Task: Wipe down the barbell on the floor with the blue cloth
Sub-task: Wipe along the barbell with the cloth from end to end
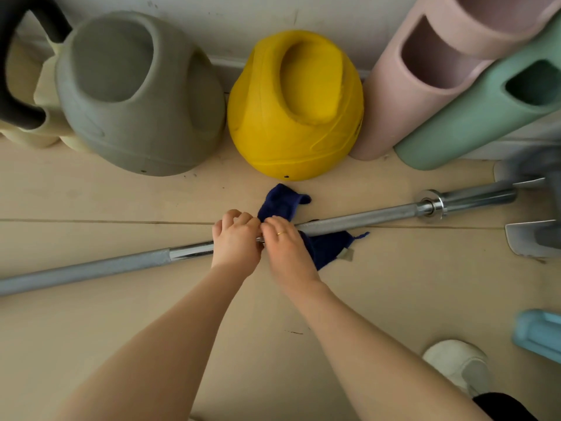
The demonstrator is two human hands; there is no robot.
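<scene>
A steel barbell lies on the pale floor, running from the lower left to a collar and sleeve at the upper right. A dark blue cloth is draped over the bar near its middle, one end past the bar, the other on my side. My right hand lies on the cloth and bar with fingers curled over them, a ring on one finger. My left hand is beside it, fingers curled over the bare bar, touching the cloth's edge.
Behind the bar against the wall stand a grey kettlebell, a yellow kettlebell, a pink roller and a green roller. A rack foot is at the right, a light blue object and a white shoe at the lower right.
</scene>
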